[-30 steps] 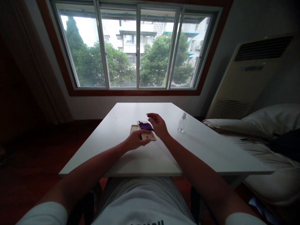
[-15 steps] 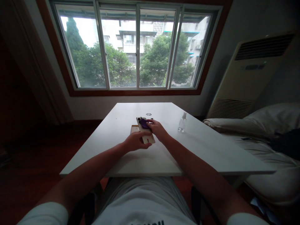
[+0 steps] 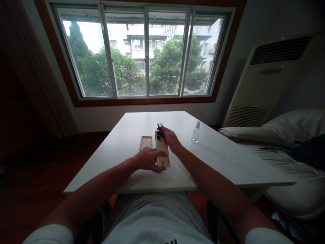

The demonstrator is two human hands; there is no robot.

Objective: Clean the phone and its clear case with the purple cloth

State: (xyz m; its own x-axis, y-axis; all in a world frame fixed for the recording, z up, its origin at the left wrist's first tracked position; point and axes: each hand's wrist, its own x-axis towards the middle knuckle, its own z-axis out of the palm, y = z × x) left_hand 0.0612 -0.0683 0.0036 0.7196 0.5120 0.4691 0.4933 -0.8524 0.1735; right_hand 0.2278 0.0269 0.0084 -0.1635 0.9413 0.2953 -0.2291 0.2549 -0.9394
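My left hand (image 3: 148,158) grips the lower part of a gold smartphone (image 3: 162,147), thumb and fingers on its two sides. The phone's back, with its dark camera lenses, faces me. At its upper right edge, my right hand (image 3: 170,137) pinches a purple cloth (image 3: 159,128) close to the lenses. Flat on the table, left of the phone, lies a phone case (image 3: 146,142), its lower end hidden behind my left hand.
The white table (image 3: 109,162) bears a clear spray bottle (image 3: 196,132) on the right. Beyond it are a window (image 3: 146,51), a standing air conditioner (image 3: 266,74) and a pale sofa (image 3: 274,162). A small ring-shaped object lies behind the cloth.
The phone has turned more upright and shifted right and toward me, away from the case. The purple cloth has moved from the phone's back to its upper edge.
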